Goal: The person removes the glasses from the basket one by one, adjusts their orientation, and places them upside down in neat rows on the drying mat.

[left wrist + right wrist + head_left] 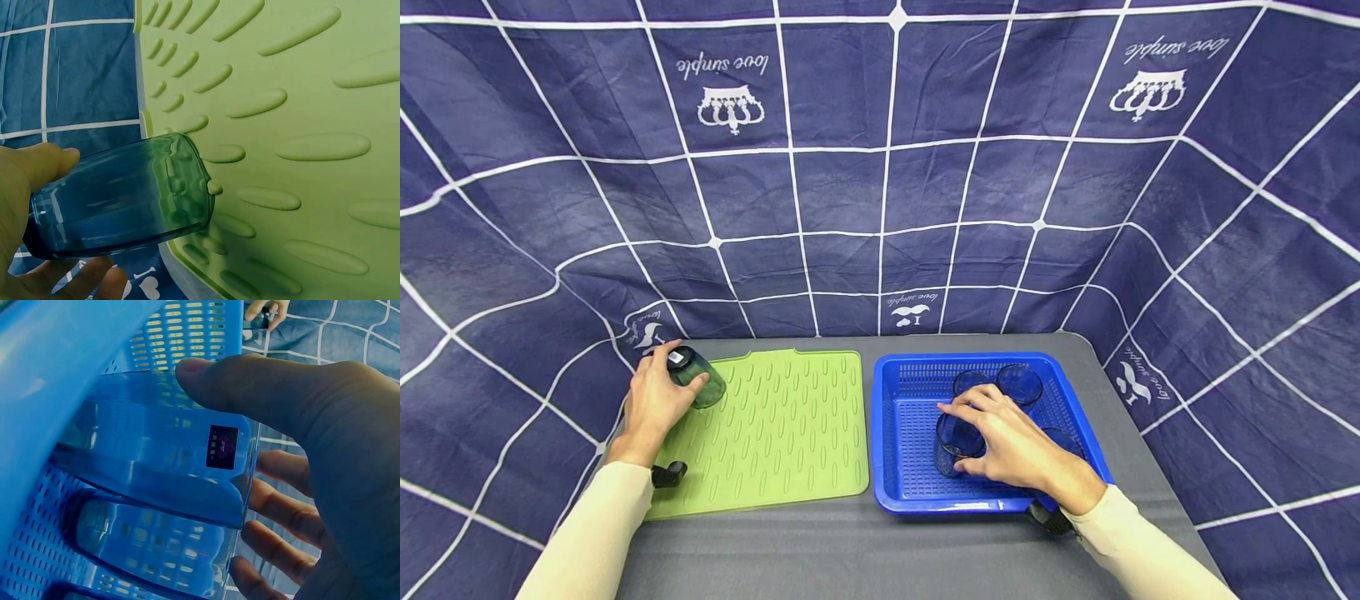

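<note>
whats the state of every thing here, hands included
rectangular green ridged mat: flat on the grey table
rectangular blue perforated plastic basket: upright, partly filled
translucent blue glass tumbler in left hand: upside down at the mat
translucent blue glass tumbler in right hand: upright, inside the basket
other blue tumblers: upright, inside the basket
left hand, right hand: each gripping one tumbler
</note>
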`<move>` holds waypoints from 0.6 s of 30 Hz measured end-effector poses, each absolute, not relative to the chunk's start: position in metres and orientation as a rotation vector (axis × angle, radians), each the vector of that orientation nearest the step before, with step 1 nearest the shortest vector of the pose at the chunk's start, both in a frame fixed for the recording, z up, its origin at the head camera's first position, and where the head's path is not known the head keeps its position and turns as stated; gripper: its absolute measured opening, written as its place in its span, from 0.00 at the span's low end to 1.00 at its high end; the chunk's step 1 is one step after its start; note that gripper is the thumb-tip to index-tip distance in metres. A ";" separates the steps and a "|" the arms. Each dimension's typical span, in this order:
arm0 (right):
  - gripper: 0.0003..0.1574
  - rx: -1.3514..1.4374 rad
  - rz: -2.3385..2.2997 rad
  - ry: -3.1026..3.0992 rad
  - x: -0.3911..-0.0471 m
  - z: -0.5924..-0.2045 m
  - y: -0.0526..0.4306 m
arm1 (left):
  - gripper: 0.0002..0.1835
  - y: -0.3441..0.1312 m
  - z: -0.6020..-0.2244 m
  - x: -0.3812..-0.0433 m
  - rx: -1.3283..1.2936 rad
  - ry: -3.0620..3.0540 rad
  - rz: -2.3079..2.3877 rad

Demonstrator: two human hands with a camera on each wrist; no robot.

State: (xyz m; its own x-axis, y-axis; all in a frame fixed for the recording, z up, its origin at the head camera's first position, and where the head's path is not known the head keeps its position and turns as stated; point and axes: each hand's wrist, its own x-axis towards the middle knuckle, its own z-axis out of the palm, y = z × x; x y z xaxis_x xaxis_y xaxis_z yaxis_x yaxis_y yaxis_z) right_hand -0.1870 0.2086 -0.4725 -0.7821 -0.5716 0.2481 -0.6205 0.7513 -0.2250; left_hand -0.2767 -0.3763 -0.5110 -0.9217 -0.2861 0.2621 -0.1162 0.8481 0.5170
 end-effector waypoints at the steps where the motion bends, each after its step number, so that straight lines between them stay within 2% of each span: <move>1: 0.57 0.949 0.444 -2.787 -0.186 -0.472 0.209 | 0.48 -0.375 -0.511 -0.276 0.300 -2.689 -0.729; 18: 0.59 0.915 0.470 -2.735 -0.181 -0.465 0.210 | 0.47 -0.361 -0.496 -0.269 0.203 -2.600 -0.699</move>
State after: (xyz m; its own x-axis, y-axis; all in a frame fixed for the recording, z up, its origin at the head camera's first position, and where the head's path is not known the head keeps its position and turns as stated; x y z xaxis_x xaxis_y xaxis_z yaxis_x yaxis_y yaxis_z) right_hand -0.1806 0.2099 -0.4647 -0.7821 -0.5442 0.3037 -0.6144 0.7549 -0.2295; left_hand -0.2685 -0.3614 -0.4964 -0.8934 -0.2483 0.3745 -0.0272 0.8618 0.5065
